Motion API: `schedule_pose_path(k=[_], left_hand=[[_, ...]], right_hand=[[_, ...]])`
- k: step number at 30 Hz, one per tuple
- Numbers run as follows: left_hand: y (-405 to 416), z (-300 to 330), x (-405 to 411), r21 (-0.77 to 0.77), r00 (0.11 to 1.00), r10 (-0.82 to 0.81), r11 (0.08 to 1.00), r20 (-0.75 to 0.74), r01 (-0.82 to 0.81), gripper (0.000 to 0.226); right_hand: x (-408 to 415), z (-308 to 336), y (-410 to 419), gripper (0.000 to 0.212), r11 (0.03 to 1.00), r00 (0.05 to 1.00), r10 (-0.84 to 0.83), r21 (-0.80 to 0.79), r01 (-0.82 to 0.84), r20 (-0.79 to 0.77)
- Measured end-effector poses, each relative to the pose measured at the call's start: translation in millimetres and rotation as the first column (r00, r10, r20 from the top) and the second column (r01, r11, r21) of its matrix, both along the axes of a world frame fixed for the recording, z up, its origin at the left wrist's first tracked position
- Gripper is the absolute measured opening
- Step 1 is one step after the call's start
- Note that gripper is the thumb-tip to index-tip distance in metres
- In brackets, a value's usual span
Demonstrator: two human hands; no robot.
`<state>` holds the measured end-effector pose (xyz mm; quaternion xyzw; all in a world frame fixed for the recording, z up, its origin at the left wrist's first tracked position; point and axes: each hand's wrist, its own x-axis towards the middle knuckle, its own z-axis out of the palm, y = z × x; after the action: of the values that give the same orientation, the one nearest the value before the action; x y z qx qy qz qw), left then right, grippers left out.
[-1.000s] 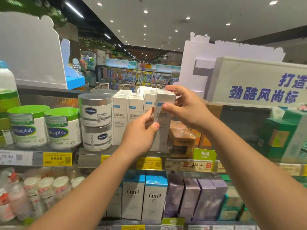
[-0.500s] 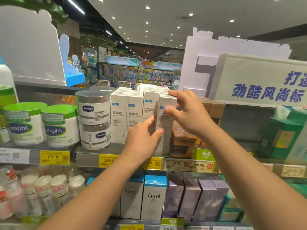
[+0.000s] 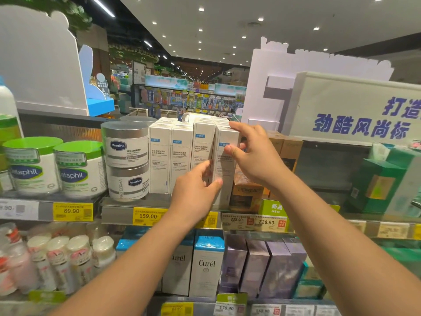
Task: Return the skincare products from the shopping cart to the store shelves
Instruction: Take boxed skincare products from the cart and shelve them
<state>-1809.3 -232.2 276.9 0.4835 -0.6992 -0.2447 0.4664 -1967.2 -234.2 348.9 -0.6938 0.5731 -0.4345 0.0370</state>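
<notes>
**A:** Where do you stand on the job right now?

**B:** Start with the shelf (image 3: pixel 127 205): it is well stocked. You have green-lidded tubs (image 3: pixel 57 166) on the left, two stacked grey-lidded jars (image 3: pixel 127 160) next to them, then a row of white boxes (image 3: pixel 170 158), and brown boxes (image 3: pixel 247 195) to the right. The lower shelf carries blue-topped boxes (image 3: pixel 206 265) and purple ones (image 3: pixel 255 267).

**A:** And the box you are putting back?

**B:** The box (image 3: pixel 224 169) stands upright at the right end of the white row, close against its neighbour, with its base looking to be on the shelf near the front edge. I judge it placed, or very nearly so.

**A:** What are your hands doing?

**B:** Your right hand (image 3: pixel 255 156) grips the upper part of the box, thumb on the front face and fingers curled over the top corner. Your left hand (image 3: pixel 196 192) has its thumb and fingertips against the lower front of the box and its neighbour; whether it pinches or only presses, I cannot tell.

**A:** So what is left?

**B:** For this box, likely only squaring it with the row and letting go. As for the whole task, the cart is out of view, so you cannot judge from here how many products wait in it.
</notes>
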Motion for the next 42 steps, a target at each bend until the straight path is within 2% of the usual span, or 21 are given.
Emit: schedule_pose_path(k=[4,7,16,19,21,23,25,28,31,37,42], left_hand=[[2.8,-3.6,3.4,0.065,0.999,-0.025,0.998,-0.044,0.028,0.067],[7.1,-1.5,10.1,0.042,0.998,-0.023,0.999,-0.064,0.026,0.074],[30.2,9.6,38.2,-0.023,0.984,-0.078,0.997,-0.161,0.075,0.075],[42.9,5.6,46.5,-0.038,0.946,-0.155,0.988,-0.285,0.150,0.074],[50.4,0.8,51.7,-0.028,0.906,-0.220,0.974,-0.361,0.226,0.066],[57.5,-4.1,56.0,-0.012,0.870,-0.289,0.951,-0.399,0.310,0.058],[65.5,-11.5,58.7,0.009,0.835,-0.336,0.926,-0.436,0.377,0.060],[79.2,-27.5,59.4,0.035,0.810,-0.363,0.904,-0.461,0.425,0.065],[90.2,-47.6,56.8,0.064,0.794,-0.396,0.878,-0.461,0.475,0.059],[112.4,-89.6,38.3,0.161,0.731,-0.483,0.772,-0.482,0.615,0.059],[141.3,-125.6,5.1,0.266,0.662,-0.569,0.626,-0.488,0.733,0.059]], right_hand=[[0.9,-5.1,6.1,0.074,1.000,0.999,0.014,0.013,-0.015,0.047],[0.7,-7.7,12.7,0.078,1.000,0.997,-0.023,0.012,0.022,0.067],[9.5,-19.5,45.1,0.052,0.986,0.979,-0.147,-0.055,0.156,0.143],[16.8,-32.5,62.8,0.045,0.981,0.956,-0.157,-0.072,0.180,0.247],[23.3,-44.2,76.7,0.044,0.981,0.938,-0.150,-0.071,0.180,0.314],[29.4,-57.3,90.8,0.045,0.988,0.912,-0.112,-0.057,0.146,0.394],[33.6,-71.5,105.3,0.044,0.992,0.883,-0.089,-0.039,0.120,0.462],[38.0,-94.1,129.1,0.047,0.995,0.850,-0.096,0.020,0.100,0.518],[39.8,-119.6,150.9,0.047,0.995,0.810,-0.104,0.069,0.078,0.577],[34.9,-163.3,204.9,0.046,0.968,0.742,-0.242,0.210,0.139,0.625],[23.6,-194.5,267.9,0.046,0.914,0.642,-0.401,0.328,0.238,0.653]])
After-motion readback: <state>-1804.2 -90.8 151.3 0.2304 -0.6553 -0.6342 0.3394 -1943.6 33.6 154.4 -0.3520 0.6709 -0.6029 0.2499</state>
